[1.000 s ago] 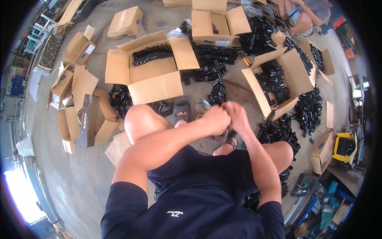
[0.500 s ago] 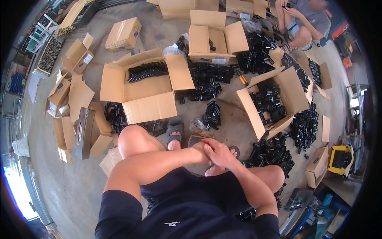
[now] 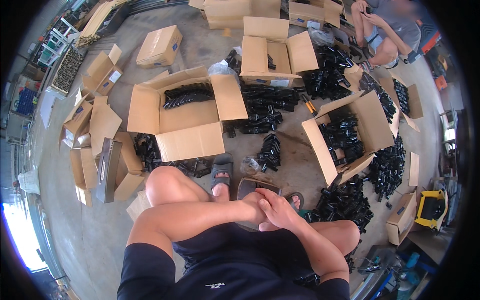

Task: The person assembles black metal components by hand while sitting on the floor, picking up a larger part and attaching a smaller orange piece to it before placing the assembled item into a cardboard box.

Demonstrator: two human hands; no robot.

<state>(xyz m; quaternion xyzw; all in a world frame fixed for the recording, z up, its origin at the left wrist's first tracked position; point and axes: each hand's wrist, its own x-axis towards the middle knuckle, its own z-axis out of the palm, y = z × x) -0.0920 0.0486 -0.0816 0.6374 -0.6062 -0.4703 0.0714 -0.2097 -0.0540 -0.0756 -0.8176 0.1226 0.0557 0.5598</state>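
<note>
My left hand (image 3: 253, 210) and my right hand (image 3: 278, 208) meet in front of my body, between my knees. The right one lies over the left hand with its visible fingers stretched across it. Most of the left hand's fingers are hidden underneath. No tool or part shows in either hand. Just beyond them is a dark flat piece (image 3: 245, 187) on the floor between my feet. Farther out, a small stack of black parts (image 3: 270, 152) lies beside a crumpled clear plastic bag (image 3: 250, 164).
An open carton (image 3: 192, 142) with a row of black parts stands ahead left; another open carton (image 3: 320, 150), holding more, is at right. Heaps of black parts (image 3: 345, 202) lie near my right knee. A seated person (image 3: 385, 40) is at far right.
The whole view has shifted slightly, so the cartons and parts sit a little lower and farther right. My hands stay together, one over the other.
</note>
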